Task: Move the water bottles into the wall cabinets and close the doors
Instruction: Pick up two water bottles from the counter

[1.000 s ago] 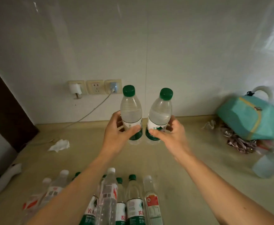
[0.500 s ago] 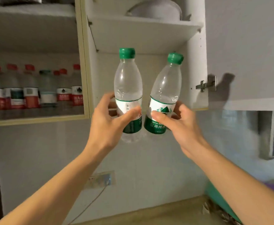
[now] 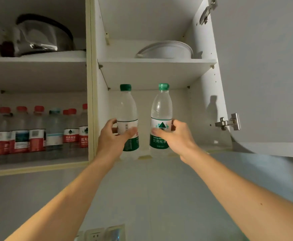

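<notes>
My left hand (image 3: 112, 141) grips a clear green-capped water bottle (image 3: 127, 108) around its label. My right hand (image 3: 178, 136) grips a second green-capped bottle (image 3: 161, 110) the same way. Both bottles stand upright at the front edge of the lower shelf (image 3: 203, 150) in the right wall cabinet; whether their bases rest on it I cannot tell. The right cabinet door (image 3: 267, 75) is swung open on my right. In the left cabinet, several red-capped bottles (image 3: 38, 131) fill the lower shelf.
A white bowl (image 3: 166, 51) lies on the right cabinet's upper shelf, a steel pot (image 3: 41, 37) on the left one's. A divider panel (image 3: 91, 84) separates the cabinets. Door hinges (image 3: 229, 122) jut out on the right. Wall sockets (image 3: 104, 233) sit below.
The view rose from the counter to the cabinets. Both hands lifted their bottles up and forward, from below the cabinet front to the right cabinet's lower shelf, and the bottles moved apart.
</notes>
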### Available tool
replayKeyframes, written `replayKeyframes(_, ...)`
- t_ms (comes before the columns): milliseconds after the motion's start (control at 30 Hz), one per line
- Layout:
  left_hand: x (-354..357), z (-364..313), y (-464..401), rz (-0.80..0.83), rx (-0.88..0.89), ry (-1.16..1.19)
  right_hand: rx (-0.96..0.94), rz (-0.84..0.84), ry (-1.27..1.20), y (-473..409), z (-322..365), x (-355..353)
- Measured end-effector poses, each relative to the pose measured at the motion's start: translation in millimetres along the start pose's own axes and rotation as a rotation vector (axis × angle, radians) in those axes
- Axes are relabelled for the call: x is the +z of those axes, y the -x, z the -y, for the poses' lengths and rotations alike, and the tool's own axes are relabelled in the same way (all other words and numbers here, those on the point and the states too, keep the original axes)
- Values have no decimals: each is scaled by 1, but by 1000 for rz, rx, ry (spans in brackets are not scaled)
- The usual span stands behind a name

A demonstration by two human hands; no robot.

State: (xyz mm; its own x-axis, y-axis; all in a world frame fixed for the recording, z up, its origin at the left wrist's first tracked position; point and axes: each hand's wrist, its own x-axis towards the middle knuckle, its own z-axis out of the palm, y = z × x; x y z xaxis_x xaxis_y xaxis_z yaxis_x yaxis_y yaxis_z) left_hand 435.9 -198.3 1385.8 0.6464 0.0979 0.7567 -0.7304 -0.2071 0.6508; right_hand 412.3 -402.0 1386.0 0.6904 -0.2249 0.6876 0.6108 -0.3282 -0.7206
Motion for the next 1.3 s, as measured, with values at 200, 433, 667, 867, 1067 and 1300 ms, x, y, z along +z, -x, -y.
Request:
replayKeyframes(200, 10, 11, -38, 145, -100, 51, 45, 172, 92, -42, -7, 2)
replayKeyframes(433, 29, 35, -75, 169, -215, -43, 111, 169, 209, -83, -32, 19)
replayKeyframes(667, 50, 53, -97, 146, -263, -144, 168, 221, 142, -101, -45, 30)
replayKeyframes(867, 53, 55, -101, 163, -274, -151, 172, 237, 67, -103, -50, 27)
replayKeyframes(1067, 54, 45, -90, 186, -255, -331, 178, 188, 82, -98, -46, 29)
replayKeyframes(1300, 17, 10, -47, -9, 92, -487, -179, -156, 253, -52, -20, 43)
